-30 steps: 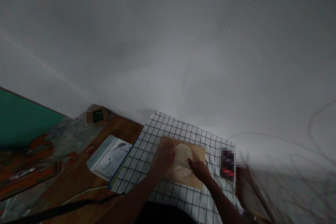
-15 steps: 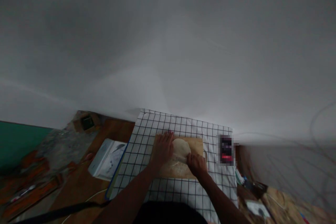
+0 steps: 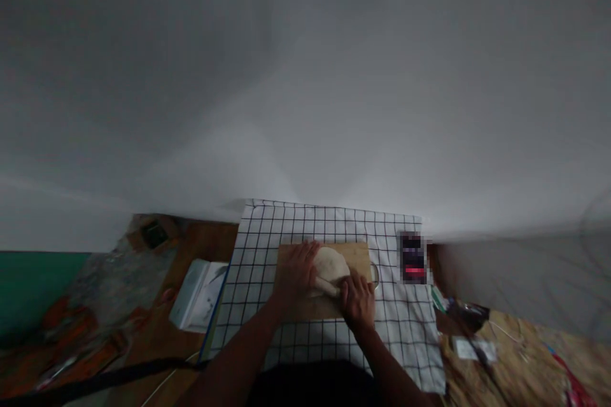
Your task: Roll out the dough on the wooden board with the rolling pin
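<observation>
A round, flat sheet of pale dough (image 3: 331, 263) lies on a wooden board (image 3: 315, 310). Its near edge shows as a thick, pale fold running between my hands. My left hand (image 3: 296, 270) rests against the dough's left side, fingers stretched away from me and thumb by the fold's left end. At the fold's right end, my right hand (image 3: 359, 299) has its fingers curled over the dough. Its fingertips are partly hidden.
Under the board is a white checked cloth (image 3: 258, 267). A blurred-out dark and red item (image 3: 413, 259) stands on it at the right. An open book or folder (image 3: 200, 296) lies to the left. A metal loop handle (image 3: 375, 276) sits at the board's right edge.
The dough's near edge has come up into a thick fold. My right hand has shifted slightly and turned more palm-down over it; my left hand stays nearly in place. The view has tilted slightly.
</observation>
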`<state>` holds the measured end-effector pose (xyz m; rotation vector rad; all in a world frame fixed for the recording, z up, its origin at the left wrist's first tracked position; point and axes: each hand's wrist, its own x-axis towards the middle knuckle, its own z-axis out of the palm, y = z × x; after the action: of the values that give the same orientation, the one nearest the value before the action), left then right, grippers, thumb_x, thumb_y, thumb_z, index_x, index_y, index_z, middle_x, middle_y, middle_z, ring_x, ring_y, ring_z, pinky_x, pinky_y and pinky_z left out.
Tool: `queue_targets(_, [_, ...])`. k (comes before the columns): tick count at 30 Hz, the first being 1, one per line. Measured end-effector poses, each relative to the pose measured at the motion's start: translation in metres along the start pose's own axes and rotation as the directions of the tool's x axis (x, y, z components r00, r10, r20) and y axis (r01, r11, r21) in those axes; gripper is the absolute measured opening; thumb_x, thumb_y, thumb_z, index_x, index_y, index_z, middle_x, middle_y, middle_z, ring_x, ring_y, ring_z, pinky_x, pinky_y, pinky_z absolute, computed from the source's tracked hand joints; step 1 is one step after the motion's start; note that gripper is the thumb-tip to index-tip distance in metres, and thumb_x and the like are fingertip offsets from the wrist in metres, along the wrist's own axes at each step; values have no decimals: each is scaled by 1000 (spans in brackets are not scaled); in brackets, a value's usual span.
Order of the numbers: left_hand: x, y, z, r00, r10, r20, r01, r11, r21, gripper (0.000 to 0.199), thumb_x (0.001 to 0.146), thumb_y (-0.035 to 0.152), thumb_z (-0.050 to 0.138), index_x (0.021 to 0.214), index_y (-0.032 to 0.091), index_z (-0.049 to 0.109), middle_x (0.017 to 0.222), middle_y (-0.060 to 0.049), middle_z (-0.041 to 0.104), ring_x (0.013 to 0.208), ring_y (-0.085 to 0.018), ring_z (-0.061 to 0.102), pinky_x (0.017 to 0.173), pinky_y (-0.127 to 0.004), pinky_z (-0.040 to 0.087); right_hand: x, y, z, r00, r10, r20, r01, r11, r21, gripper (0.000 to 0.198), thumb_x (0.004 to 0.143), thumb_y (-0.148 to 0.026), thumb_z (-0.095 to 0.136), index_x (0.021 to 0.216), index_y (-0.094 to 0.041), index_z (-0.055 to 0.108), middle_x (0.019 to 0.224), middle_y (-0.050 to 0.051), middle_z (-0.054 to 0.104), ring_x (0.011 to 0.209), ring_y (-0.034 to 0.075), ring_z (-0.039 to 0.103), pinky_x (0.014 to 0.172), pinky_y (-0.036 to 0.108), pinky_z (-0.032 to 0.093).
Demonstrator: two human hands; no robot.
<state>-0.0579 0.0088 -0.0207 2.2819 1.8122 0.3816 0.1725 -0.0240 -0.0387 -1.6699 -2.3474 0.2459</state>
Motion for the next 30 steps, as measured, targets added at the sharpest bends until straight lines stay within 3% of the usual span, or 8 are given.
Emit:
queue_targets(5, [-17, -4, 8, 997, 57, -60, -56, 998, 26, 63, 91, 18, 42, 154, 16, 41, 158, -8, 44, 147, -27, 38, 123, -48, 30, -21, -15, 5, 997, 24, -74, -23, 1000, 16, 24, 103, -20, 41, 104, -22, 65, 96, 7, 68, 91, 23, 58, 81, 37, 36])
queue_targets(9, [-42, -7, 19, 992, 51, -115, -48, 998, 34, 58, 97, 21, 38, 155, 13, 38, 160, -11, 41, 151, -28, 31, 124, -50, 28, -30, -22, 6, 996, 29, -83, -26, 999, 28, 26, 104, -22, 39, 115, -22, 63, 102, 8, 69, 95, 23, 60, 82, 36, 39])
queue_targets(13, [-67, -9, 29, 983, 19, -181, -18, 1000, 11, 57, 99, 23, 38, 155, 13, 37, 162, -11, 37, 154, -28, 25, 124, -53, 28, -37, -26, 9, 998, 38, -53, -38, 999, 1, 24, 103, -23, 41, 111, -21, 63, 100, 8, 69, 94, 22, 62, 82, 34, 41])
queue_targets(20, [-100, -4, 30, 981, -28, -192, 31, 999, 14, 60, 101, 27, 39, 160, 17, 27, 166, -11, 28, 156, -29, 18, 123, -54, 30, -42, -26, 14, 996, -9, 93, 13, 999, -36, 23, 103, -23, 42, 102, -23, 66, 104, 8, 69, 98, 23, 62, 88, 36, 44])
queue_targets(24, [-94, -4, 26, 984, -36, -175, 40, 999, 21, 59, 102, 26, 38, 159, 16, 29, 165, -12, 31, 155, -29, 20, 122, -56, 30, -46, -21, 14, 985, -109, 136, 117, 992, -51, 29, 96, -41, 59, 117, -22, 64, 123, 12, 66, 112, 28, 59, 94, 41, 46])
queue_targets(27, [-86, -6, 28, 981, -29, -194, 32, 999, 14, 56, 102, 27, 38, 157, 16, 34, 162, -14, 37, 153, -30, 25, 121, -57, 31, -46, -19, 7, 957, -145, 250, 162, 986, -48, 45, 85, -37, 71, 127, -23, 60, 130, 13, 64, 120, 31, 57, 96, 43, 47])
queue_targets(30, [-83, -8, 34, 973, -56, -223, 55, 998, -8, 53, 102, 25, 36, 154, 16, 38, 159, -13, 42, 152, -28, 29, 121, -55, 33, -33, -15, -9, 895, -142, 423, 129, 990, 58, 40, 86, -29, 68, 126, -25, 60, 125, 10, 67, 115, 28, 61, 89, 36, 49])
